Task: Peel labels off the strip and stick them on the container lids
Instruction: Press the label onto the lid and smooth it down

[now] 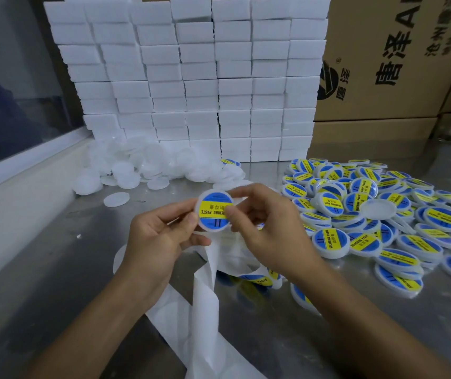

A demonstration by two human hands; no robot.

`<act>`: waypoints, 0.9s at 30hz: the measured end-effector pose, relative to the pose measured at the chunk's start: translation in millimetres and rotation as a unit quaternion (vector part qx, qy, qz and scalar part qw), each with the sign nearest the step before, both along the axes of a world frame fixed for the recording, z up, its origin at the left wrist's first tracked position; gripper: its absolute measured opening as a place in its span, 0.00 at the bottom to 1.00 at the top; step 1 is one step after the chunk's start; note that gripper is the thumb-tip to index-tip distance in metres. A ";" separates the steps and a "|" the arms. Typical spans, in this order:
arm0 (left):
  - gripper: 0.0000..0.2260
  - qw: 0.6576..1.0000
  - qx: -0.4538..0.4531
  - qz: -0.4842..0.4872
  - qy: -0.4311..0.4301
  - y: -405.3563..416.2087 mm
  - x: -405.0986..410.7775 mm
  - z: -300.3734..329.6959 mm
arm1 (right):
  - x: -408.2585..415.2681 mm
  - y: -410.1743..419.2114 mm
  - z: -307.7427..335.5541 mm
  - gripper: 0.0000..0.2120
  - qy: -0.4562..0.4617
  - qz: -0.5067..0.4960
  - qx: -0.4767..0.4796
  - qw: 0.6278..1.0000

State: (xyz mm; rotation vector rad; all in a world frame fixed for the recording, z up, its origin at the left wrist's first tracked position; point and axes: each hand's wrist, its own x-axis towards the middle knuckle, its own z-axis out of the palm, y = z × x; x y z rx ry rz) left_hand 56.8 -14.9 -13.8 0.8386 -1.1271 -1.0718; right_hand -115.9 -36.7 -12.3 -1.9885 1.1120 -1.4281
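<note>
A round white lid [213, 210] with a blue and yellow "SOLDERING PASTE" label on it is held up over the middle of the steel table. My left hand [158, 236] grips its left edge between thumb and fingers. My right hand [265, 228] pinches its right edge, thumb lying on the label. The white backing strip [205, 291] hangs from under my hands and trails toward me, with several unpeeled labels [257, 279] on the part lying on the table.
A heap of labelled lids [383, 214] covers the table's right side. Plain white lids [147, 165] are piled at the back left. Stacked white boxes [191, 77] stand behind, cardboard cartons [399, 64] at the back right. The steel table [54, 269] shows bare metal at the left.
</note>
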 end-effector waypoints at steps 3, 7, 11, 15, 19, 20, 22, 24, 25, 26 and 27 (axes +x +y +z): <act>0.10 1.000 0.013 -0.009 0.018 0.4 2.4 2.5 | -2.1 0.8 0.9 0.14 -0.012 0.047 0.034 0.998; 0.11 0.999 0.015 -0.028 0.024 1.8 3.8 5.3 | -4.7 1.2 8.8 0.07 -0.121 0.132 0.134 0.975; 0.12 0.998 0.001 -0.057 -0.038 4.2 1.0 1.7 | -2.7 2.3 8.5 0.12 -0.153 0.084 0.098 0.980; 0.16 0.995 0.008 -0.048 -0.086 4.2 -2.0 -2.8 | 1.5 4.5 4.7 0.19 -0.128 0.015 0.064 0.990; 0.16 0.996 0.020 -0.006 -0.086 3.1 -2.1 -3.6 | 3.6 2.9 3.1 0.13 -0.092 0.025 0.074 0.993; 0.15 0.997 0.024 0.003 -0.075 2.8 -1.8 -3.0 | 3.4 2.2 2.7 0.10 -0.085 0.031 0.080 0.993; 0.13 0.998 0.030 0.021 -0.050 1.9 -1.9 -1.5 | 2.1 0.7 1.7 0.03 -0.067 0.043 0.084 0.993; 0.10 0.998 0.041 0.042 -0.027 0.7 -1.8 -0.6 | 1.7 1.0 -0.9 0.08 -0.018 0.031 0.057 0.998; 0.10 0.998 0.045 0.050 -0.019 0.3 -1.8 -0.7 | 2.0 1.4 -2.2 0.14 0.008 0.025 0.034 0.999; 0.09 0.997 0.047 0.052 -0.016 0.3 -1.7 -0.9 | 2.4 2.4 -2.8 0.19 0.031 0.022 0.009 0.999; 0.09 0.998 0.046 0.047 -0.017 0.8 -2.0 -0.9 | 2.8 3.2 -3.2 0.24 0.052 0.022 -0.015 0.998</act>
